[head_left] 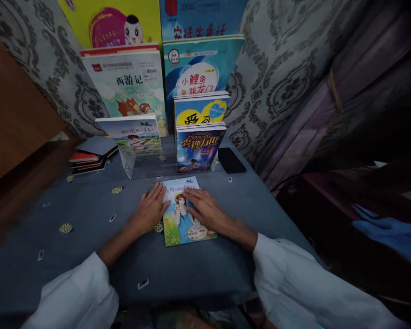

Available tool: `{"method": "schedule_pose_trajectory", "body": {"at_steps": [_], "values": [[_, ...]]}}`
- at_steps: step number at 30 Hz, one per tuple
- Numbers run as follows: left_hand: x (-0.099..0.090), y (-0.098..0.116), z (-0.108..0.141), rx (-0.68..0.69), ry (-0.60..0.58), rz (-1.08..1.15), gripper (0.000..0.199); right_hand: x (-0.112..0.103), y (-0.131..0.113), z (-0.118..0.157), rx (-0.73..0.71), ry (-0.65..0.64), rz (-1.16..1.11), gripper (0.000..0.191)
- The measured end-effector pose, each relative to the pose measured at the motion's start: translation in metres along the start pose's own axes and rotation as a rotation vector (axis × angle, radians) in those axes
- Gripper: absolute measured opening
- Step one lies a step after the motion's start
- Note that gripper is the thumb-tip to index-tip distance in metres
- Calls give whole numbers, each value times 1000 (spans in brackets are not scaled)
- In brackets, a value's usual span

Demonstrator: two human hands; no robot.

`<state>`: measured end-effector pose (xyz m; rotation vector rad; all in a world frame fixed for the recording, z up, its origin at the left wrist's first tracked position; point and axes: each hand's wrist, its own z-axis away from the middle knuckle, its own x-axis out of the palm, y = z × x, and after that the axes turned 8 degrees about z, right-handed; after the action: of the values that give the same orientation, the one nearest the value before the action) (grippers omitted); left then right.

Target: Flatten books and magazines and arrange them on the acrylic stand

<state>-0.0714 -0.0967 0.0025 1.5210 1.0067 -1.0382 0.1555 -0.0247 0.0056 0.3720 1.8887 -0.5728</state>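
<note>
From the camera on my head, I see my book (183,228) flat on the blue cloth (89,256), right in front of me. Its top points away from me, so the girl on the front is the right way up for my eyes. My left hand (151,211) is at the left edge, with the fingers spread and the thumb over the cover. My right hand (207,210) lies open over the right side, fingers flat on the front. Both hands are loose and not gripping; I think they rest there to keep the book flat and straight. Just past the book is a clear stand (128,165). It has books in steps, and I guess the small ones are in front so that the tall ones behind can be seen too. On its left front is a white book (137,137), and on its right front is a dark blue book (199,153). They lean back, maybe so their covers face me. A little pile (92,153) sits left of the stand, and a black flat thing (232,161) lies on the right; I can't tell what it is.
</note>
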Motion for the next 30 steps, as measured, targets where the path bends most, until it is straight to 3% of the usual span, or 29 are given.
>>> {"method": "schedule_pose_trajectory", "body": {"at_steps": [6, 16, 24, 30], "values": [[3, -5, -9, 45, -43, 1, 55, 18, 5, -18, -63, -60, -10, 45], [8, -3, -30, 133, -84, 39, 56, 23, 12, -35, -48, -45, 18, 51], [7, -1, -32, 139, -71, 28, 57, 20, 42, -18, 145, -9, 28, 53], [3, 1, -36, 192, -66, 2, 59, 22, 53, -12, 142, 21, -58, 52]]}}
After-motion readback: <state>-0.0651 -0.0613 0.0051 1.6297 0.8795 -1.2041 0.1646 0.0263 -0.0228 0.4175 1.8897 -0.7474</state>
